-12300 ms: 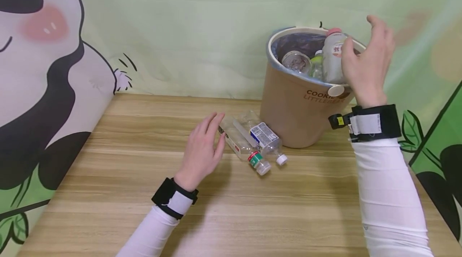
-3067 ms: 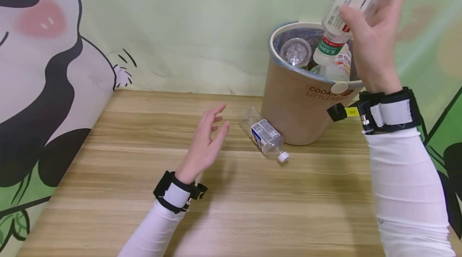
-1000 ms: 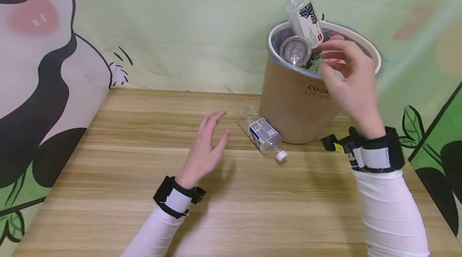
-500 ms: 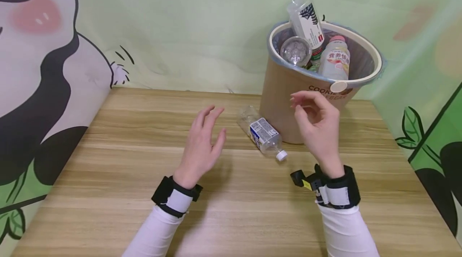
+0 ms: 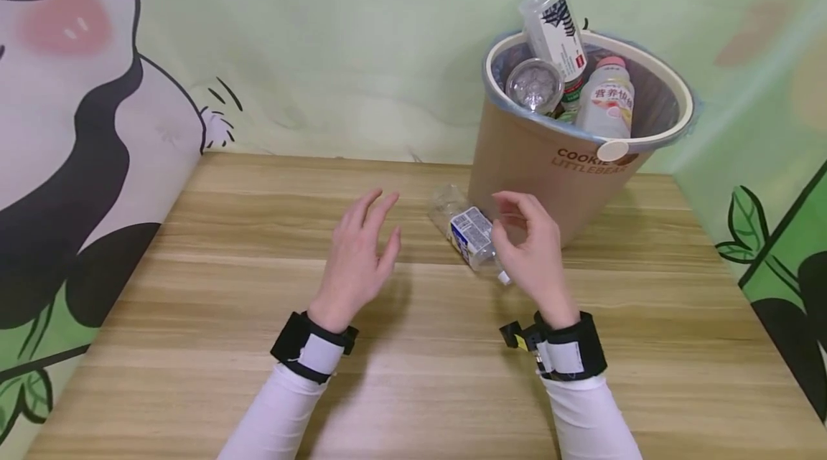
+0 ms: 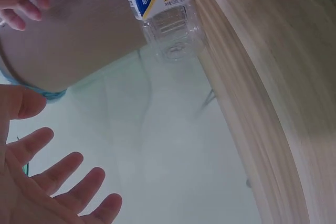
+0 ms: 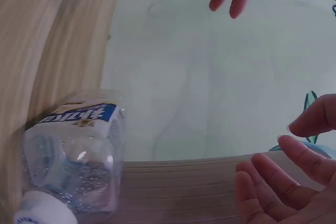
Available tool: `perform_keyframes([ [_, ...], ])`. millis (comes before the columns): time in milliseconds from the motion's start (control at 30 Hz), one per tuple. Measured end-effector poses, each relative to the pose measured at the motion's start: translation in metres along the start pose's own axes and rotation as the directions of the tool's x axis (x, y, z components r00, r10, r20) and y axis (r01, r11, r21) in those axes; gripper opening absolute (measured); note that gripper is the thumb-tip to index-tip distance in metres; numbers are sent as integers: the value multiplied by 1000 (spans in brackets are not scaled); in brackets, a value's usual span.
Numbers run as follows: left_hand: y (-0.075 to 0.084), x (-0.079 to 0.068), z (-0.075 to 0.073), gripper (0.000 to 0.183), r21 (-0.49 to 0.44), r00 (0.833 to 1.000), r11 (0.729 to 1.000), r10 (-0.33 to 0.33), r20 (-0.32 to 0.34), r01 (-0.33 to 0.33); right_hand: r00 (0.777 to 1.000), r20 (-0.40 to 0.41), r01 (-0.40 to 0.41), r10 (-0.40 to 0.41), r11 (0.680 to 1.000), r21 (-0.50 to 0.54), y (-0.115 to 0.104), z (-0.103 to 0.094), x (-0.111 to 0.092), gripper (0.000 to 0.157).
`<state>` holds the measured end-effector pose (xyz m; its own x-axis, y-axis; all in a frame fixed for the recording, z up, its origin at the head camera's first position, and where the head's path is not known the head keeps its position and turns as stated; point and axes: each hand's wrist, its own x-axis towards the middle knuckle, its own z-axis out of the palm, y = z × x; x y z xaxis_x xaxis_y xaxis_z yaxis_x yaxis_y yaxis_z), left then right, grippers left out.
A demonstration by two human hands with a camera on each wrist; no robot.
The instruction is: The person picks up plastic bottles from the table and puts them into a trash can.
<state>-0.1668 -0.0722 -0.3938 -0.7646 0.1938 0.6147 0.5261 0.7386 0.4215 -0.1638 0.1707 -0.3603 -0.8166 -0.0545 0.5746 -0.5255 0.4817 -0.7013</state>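
A clear plastic bottle (image 5: 472,232) with a white and blue label and a white cap lies on the table against the foot of the bin. My right hand (image 5: 533,252) hovers beside its cap end and hides part of it in the head view; the fingers are loosely bent and hold nothing. In the right wrist view the bottle (image 7: 79,156) is apart from the right fingers (image 7: 283,187). To the left of the bottle my left hand (image 5: 355,255) is held over the table, fingers spread and holding nothing. The left wrist view shows the bottle's base end (image 6: 173,32).
A brown bin (image 5: 523,166) with a pale rim and a bag liner stands at the back right. Inside are a labelled bottle (image 5: 555,33) sticking up past the rim, a clear round container (image 5: 535,85) and a pink-capped bottle (image 5: 607,101). A printed cloth (image 5: 323,51) hangs behind the table.
The bottle with the green neck band went from the table into the bin, held by my right hand. That hand then let go and came down left toward the remaining bottle. The left hand barely moved.
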Motion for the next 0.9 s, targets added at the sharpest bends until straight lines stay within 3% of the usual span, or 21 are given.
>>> perform_keyframes([
  [400,-2,0,-1,45,71,999,997,-2,45,-1,987,148,-16,55,968,-250,25,14,-6,44],
  [600,-4,0,-1,45,145,996,989,-17,82,5,977,192,-26,92,946,-322,29,21,-9,48],
  [900,-6,-3,-2,45,161,995,987,-26,94,10,962,254,2,99,929,-371,38,28,-14,53],
])
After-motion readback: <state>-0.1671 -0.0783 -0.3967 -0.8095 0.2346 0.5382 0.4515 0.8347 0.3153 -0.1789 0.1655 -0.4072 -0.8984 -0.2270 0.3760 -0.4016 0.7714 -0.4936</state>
